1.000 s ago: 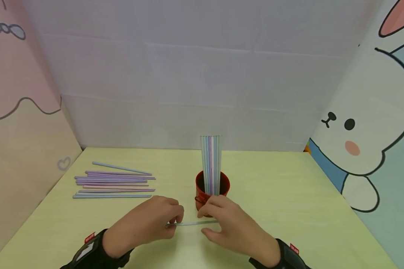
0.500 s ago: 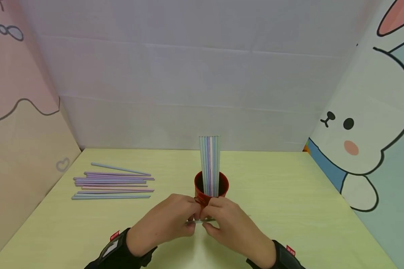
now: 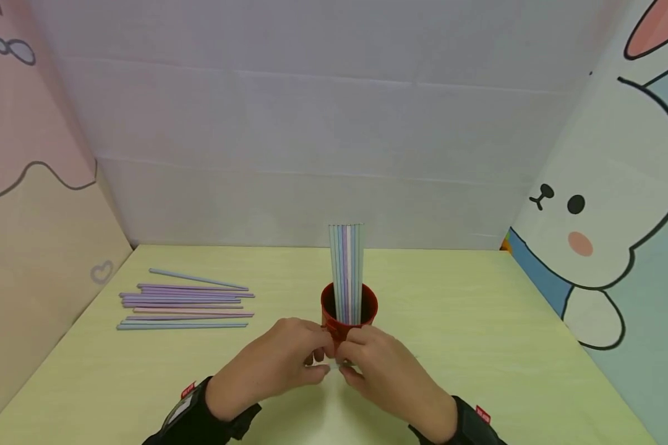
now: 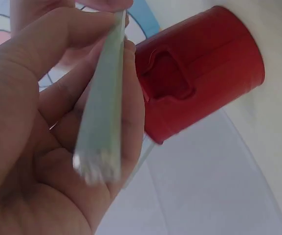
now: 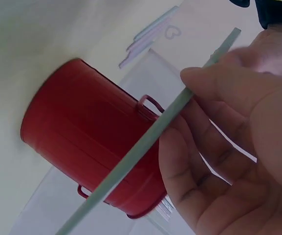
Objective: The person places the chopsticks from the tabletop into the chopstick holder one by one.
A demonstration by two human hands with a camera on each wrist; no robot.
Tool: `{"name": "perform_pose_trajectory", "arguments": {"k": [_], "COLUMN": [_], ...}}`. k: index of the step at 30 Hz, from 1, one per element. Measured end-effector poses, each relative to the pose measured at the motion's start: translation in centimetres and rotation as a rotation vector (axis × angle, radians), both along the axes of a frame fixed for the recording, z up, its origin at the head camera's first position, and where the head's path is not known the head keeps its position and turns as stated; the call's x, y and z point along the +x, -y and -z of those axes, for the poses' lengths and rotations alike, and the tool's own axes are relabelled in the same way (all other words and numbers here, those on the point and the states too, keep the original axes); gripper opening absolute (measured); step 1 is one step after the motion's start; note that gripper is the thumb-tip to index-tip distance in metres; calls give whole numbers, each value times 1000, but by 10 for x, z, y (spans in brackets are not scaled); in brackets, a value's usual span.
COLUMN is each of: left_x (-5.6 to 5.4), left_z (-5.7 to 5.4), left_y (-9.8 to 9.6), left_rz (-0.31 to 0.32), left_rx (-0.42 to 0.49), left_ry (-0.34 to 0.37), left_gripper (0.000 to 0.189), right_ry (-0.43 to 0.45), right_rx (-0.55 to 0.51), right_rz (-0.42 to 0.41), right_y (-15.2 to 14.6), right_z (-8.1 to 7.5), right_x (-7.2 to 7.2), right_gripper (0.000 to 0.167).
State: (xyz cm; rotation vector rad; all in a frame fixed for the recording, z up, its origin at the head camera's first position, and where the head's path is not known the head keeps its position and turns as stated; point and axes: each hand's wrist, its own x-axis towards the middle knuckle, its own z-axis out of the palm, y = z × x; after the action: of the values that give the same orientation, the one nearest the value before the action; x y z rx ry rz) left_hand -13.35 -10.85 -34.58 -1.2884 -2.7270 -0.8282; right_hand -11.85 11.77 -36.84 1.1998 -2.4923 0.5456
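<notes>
Change: left hand (image 3: pixel 289 358) has closed in beside right hand (image 3: pixel 389 371) | right pinches pale green straw (image 5: pixel 148 139); left touches it, pinch cannot be told | straw: before red cup (image 5: pixel 84 127), outside it | meaning: seemingly both hands now work one straw

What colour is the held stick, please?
The held stick is pale green, clearest in the right wrist view.

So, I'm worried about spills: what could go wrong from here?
The green straw might slip, since the right hand only pinches it. Both that hand and the left hand are close to the front of the red cup, so a bump could tip it and scatter the standing straws inside.
</notes>
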Motion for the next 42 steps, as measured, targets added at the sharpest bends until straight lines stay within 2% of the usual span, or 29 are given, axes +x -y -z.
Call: {"name": "perform_pose_trajectory", "arguments": {"k": [2,4,6,8,10,13,17,20,24,27,32,37,42], "left_x": [-2,-5,-10,-17,-25,-36,-44,-47,-49,-49,-50,-50,-50], "left_z": [-6,-12,-16,-15,-9,6,27,39,50,53,56,60,64], "left_y": [5,12,18,24,27,26,15,4,-8,-14,-21,-24,-24], "left_rz": [-43,-112,-200,-281,-340,-377,-383,-394,-390,-380,-368,-353,-334], "left_rx": [36,105,195,304,406,504,512,503,515,513,491,485,488], "left_ry": [5,-5,-19,-18,16,107,261,350,426,445,431,436,444], "left_gripper": [10,17,23,26,30,42,74,93,104,106,107,101,94], "right_ry": [3,21,70,129,174,206,179,140,113,127,208,344,464], "right_rx": [5,-5,-28,-67,-126,-224,-356,-475,-635,-686,-651,-621,-578], "right_rz": [-5,-18,-30,-46,-71,-97,-72,-21,53,103,162,200,247], "right_y": [-4,-9,-16,-23,-28,-35,-39,-40,-39,-38,-38,-39,-40], "right_z": [-5,-13,-24,-37,-51,-72,-92,-99,-97,-89,-73,-56,-41], "right_x": [0,-1,-1,-2,-2,-5,-15,-25,-38,-48,-68,-86,-99], "right_gripper": [22,22,22,22,22,24,26,23,18,15,12,12,12]}}
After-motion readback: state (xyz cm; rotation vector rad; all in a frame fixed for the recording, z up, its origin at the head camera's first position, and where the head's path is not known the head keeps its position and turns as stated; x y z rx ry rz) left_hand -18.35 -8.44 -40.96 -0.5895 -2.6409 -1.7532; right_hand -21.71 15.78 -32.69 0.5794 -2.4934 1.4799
